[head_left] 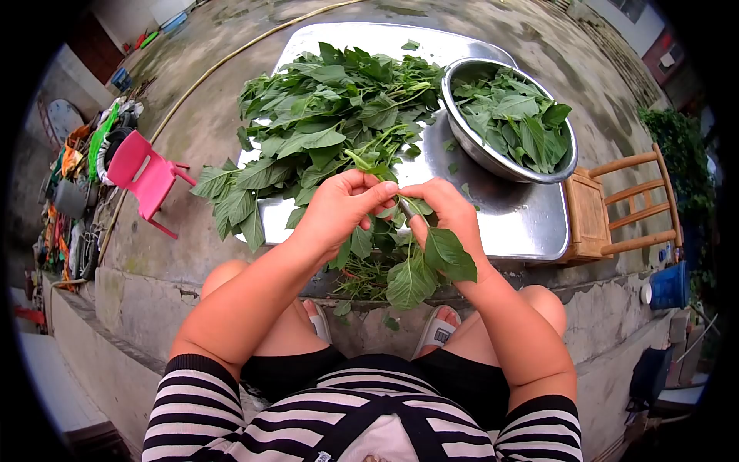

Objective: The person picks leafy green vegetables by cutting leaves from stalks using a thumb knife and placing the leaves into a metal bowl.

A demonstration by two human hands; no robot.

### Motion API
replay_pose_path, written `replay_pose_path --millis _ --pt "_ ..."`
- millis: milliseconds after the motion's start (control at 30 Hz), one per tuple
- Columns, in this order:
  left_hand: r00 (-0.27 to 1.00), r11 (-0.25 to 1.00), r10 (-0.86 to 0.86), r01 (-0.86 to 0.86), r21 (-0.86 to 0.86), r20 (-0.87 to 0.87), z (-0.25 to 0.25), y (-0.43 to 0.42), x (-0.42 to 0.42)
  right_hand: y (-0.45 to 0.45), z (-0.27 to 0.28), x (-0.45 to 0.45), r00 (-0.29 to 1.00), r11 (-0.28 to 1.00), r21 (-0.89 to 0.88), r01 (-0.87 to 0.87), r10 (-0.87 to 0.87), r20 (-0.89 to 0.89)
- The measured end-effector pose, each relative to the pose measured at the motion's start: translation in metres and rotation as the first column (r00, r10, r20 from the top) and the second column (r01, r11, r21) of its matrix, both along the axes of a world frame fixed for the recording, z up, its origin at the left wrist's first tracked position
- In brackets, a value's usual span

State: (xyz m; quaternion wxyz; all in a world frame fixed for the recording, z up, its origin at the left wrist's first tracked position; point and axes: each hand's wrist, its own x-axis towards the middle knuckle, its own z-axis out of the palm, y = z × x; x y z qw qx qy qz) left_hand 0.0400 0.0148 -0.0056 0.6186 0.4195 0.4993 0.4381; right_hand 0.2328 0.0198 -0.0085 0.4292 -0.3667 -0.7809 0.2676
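In front of my body, my left hand [344,206] and my right hand [448,213] meet with their fingertips pinched on a leafy green stem [449,254]. Its broad leaves hang below my right hand. The exact spot where the fingers grip is partly hidden. Just beyond my hands, a large heap of leafy greens [312,115] lies on a shiny metal table [531,231], some of it drooping over the left edge. To the right stands a metal basin [509,171] holding loose picked leaves [517,115].
Discarded stems [362,281] lie on the ground between my feet. A pink chair [146,175] is at left, near piled clutter [73,192]. A wooden chair [589,212] touches the table's right side. A blue bucket [668,286] stands farther right. A hose [196,85] crosses the concrete.
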Motion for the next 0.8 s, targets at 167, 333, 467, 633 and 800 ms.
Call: replay_pose_path --millis 167,333,467,633,800 --pt "1.000 0.996 -0.025 0.024 0.091 0.015 -0.001 -0.004 0.002 0.003 0.000 -0.001 0.996 0.996 -0.035 0.081 -0.082 -0.024" --pt "1.000 0.992 0.010 -0.007 0.126 -0.022 0.009 -0.006 0.001 0.020 -0.004 0.010 0.811 0.650 -0.721 -0.239 -0.274 -0.516" --pt "0.996 0.985 0.080 -0.073 0.153 -0.043 0.009 0.004 -0.014 0.025 0.005 0.022 0.709 0.554 -0.679 -0.481 -0.210 -0.673" --pt "0.989 0.978 0.110 -0.091 0.190 -0.095 0.013 0.005 -0.025 0.022 0.016 0.027 0.830 0.483 -0.728 -0.487 -0.004 -0.558" --pt "0.986 0.973 0.129 -0.105 0.204 -0.109 0.012 0.005 -0.026 0.014 0.012 0.016 0.917 0.562 -0.742 -0.365 0.081 -0.390"
